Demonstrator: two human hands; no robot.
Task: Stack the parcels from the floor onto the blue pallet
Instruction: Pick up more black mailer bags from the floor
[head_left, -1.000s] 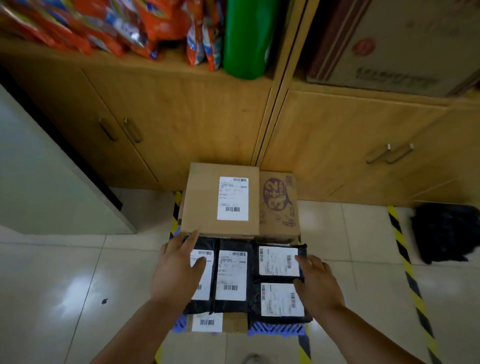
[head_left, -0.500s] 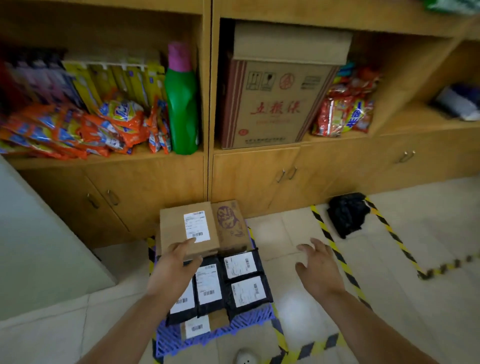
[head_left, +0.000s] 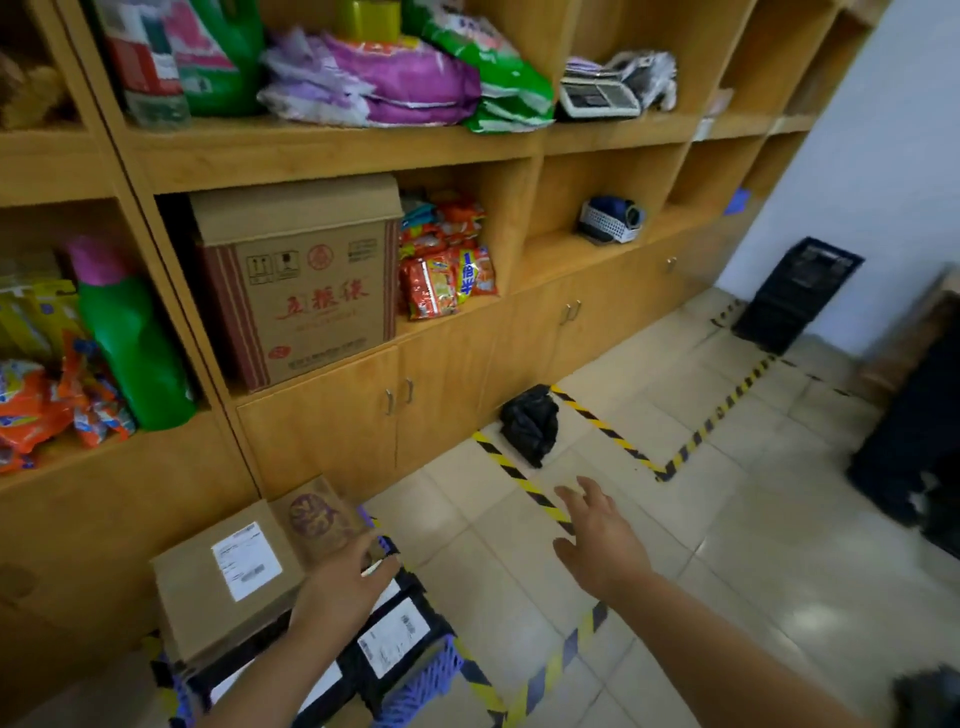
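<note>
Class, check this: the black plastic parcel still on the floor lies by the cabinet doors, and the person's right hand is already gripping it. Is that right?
Not quite. The black plastic parcel does lie on the floor by the cabinet doors, but the head view shows the right hand open in the air, short of the parcel and holding nothing.

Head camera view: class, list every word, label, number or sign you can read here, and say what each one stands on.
"五粮液", red characters: front of the large carton on the shelf.
Handling symbols and a round red emblem, above those characters: pictures only.
White shipping labels on the brown parcel and black parcels: too blurred.
Purple round print on the second brown parcel: blurred.
Snack packets: print unreadable.
</note>
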